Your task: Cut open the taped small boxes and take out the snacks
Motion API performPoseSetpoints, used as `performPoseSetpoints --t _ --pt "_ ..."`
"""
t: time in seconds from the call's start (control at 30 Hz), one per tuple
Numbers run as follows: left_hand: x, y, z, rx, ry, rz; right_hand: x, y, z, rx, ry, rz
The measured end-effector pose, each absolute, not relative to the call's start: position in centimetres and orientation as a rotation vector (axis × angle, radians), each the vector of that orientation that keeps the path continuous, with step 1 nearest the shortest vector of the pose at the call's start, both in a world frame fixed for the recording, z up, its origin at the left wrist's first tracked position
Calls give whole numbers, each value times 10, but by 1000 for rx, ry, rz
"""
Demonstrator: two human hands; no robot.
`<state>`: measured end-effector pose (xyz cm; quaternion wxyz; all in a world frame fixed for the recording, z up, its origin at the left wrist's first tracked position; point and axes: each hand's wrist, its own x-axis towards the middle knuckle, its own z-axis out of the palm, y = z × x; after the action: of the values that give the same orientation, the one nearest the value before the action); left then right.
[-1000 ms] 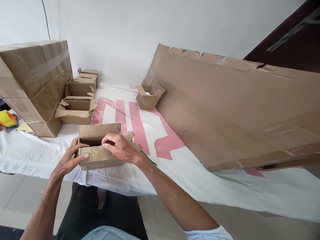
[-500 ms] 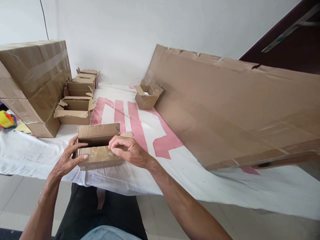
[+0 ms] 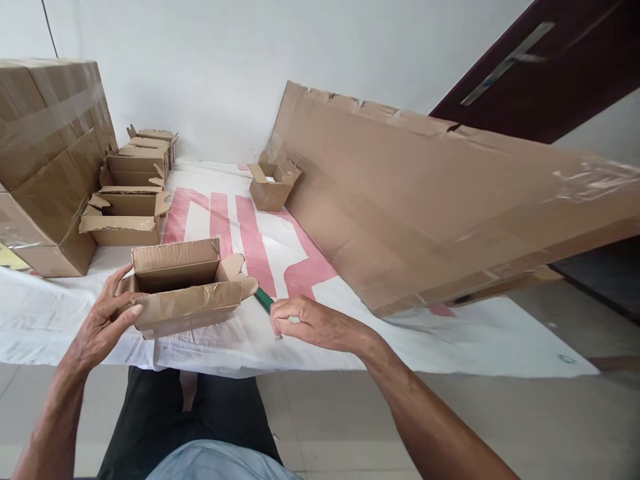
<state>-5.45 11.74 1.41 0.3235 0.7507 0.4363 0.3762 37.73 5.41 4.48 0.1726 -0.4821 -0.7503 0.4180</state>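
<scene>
A small open cardboard box point(image 3: 187, 303) sits near the front of the cloth-covered table, its flaps standing up. My left hand point(image 3: 107, 317) grips its left end, thumb on the front flap and fingers over the side. To the right of the box, my right hand point(image 3: 305, 323) has its fingers curled round the near end of a green rod-like tool point(image 3: 264, 299). The tool's far end lies by the box's right flap; the fingers hide the rest, so its kind is unclear.
Several open small boxes point(image 3: 125, 220) line up beside a tall stack of taped cartons point(image 3: 60, 167) on the left. Another small box point(image 3: 273, 193) stands by a large leaning cardboard sheet point(image 3: 425, 213). White cloth with pink shapes point(image 3: 350, 340) covers the table.
My right hand has left the box's front flap, moved right and closed on the green tool. The box's right flaps now stand more open. The view has turned right.
</scene>
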Motion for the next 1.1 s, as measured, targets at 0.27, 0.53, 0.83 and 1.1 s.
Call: performPoseSetpoints --t 0.27,0.53,0.83,1.1 --pt "-57 115 36 1897 1133 946 398 44 17 -1663 -1861 1082" --pt "-62 123 39 2125 1074 829 417 51 8 -1520 -1632 1193" --pt "-56 126 35 2212 1238 749 416 49 9 -1181 -1417 1378" --pt "-66 136 16 2205 1255 808 411 41 2 -1126 -1289 1401"
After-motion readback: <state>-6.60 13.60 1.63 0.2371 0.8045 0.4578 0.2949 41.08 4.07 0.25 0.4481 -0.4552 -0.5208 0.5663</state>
